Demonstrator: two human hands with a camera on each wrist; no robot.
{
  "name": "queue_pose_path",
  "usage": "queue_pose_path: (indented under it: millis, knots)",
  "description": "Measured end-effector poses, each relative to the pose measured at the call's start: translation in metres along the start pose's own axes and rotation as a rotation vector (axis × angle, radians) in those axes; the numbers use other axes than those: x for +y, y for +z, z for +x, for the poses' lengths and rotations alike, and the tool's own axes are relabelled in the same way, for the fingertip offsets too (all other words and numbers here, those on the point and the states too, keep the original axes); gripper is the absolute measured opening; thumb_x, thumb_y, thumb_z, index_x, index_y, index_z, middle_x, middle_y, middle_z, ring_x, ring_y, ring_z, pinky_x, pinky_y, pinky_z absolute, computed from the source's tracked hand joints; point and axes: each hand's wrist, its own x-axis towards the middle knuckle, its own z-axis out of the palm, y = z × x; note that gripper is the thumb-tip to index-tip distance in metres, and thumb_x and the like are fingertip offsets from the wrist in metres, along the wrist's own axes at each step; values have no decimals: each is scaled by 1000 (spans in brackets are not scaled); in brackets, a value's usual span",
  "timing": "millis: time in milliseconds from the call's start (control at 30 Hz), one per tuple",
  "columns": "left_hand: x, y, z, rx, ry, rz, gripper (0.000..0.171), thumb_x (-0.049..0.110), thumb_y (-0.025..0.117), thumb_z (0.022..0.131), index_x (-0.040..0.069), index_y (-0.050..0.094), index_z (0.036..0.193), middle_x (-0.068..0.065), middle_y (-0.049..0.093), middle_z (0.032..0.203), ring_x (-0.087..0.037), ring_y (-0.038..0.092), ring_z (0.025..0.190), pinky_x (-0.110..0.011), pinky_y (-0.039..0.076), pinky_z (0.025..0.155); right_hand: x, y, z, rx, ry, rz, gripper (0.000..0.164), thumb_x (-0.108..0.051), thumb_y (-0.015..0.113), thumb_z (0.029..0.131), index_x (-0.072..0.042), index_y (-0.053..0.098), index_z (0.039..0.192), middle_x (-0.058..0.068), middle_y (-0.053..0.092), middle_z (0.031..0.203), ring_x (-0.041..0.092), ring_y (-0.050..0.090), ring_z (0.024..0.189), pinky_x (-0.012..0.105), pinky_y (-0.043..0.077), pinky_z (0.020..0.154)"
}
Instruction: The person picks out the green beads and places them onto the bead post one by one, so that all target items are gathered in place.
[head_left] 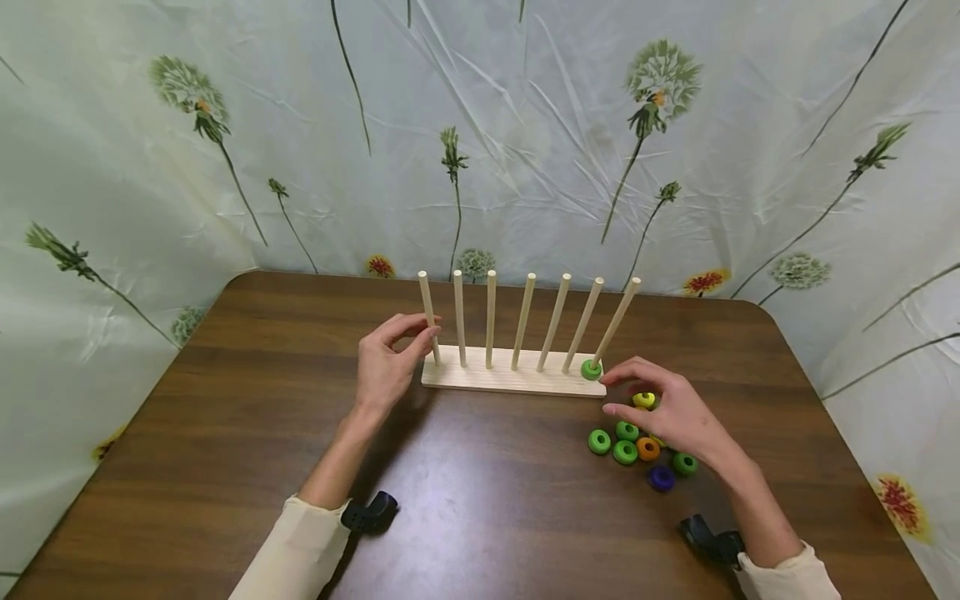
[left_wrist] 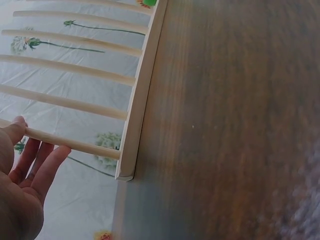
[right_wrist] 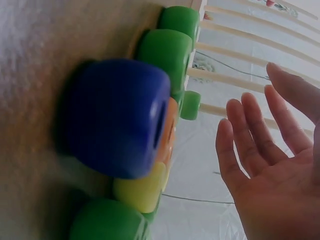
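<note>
A pale wooden peg board (head_left: pixel 510 382) with a row of several upright dowels stands on the table. My left hand (head_left: pixel 386 362) pinches the leftmost dowel (left_wrist: pixel 85 147) between thumb and fingertips, partway up. At the board's right end, a green ring (head_left: pixel 591 370) sits at the foot of the rightmost dowel (head_left: pixel 618 321). Beside that ring is my right hand (head_left: pixel 671 408), thumb and fingers spread and nothing between them. Under and in front of it lie loose rings: green (head_left: pixel 599 442), orange (head_left: pixel 648 449), yellow (head_left: pixel 643 400) and blue (right_wrist: pixel 117 120). The hand partly covers some of them.
The brown wooden table (head_left: pixel 495 525) extends around the board. Behind it hangs a pale curtain (head_left: pixel 540 167) printed with dandelions. A black wrist device (head_left: pixel 369 512) is on the left wrist, another (head_left: pixel 711 542) on the right.
</note>
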Motion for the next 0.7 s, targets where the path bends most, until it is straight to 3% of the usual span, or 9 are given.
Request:
queue_pose_path:
  millis: [267, 467, 700]
  knots:
    - [0, -1, 0, -3, -8, 5, 15, 7, 79, 93, 1, 80, 107, -20, 76, 103, -4, 72, 87, -19, 66, 72, 2, 5, 0, -92, 23, 39, 34, -18, 86, 87, -20, 72, 118, -3, 71, 116, 22, 66, 103, 30, 62, 88]
    - [0, -1, -1, 2, -9, -1, 15, 6, 79, 92, 1, 80, 106, -18, 76, 102, -2, 71, 87, -18, 65, 73, 4, 9, -1, -124, 3, 22, 38, -16, 89, 83, -16, 73, 117, 1, 72, 116, 20, 66, 105, 32, 61, 87]
    - [-1, -1, 0, 2, -12, -2, 16, 8, 79, 93, 1, 80, 107, -19, 76, 102, -3, 71, 88, -18, 65, 73, 4, 11, -4, -153, 18, -7, 39, -26, 90, 83, -20, 73, 117, -4, 71, 118, 19, 64, 103, 28, 58, 86]
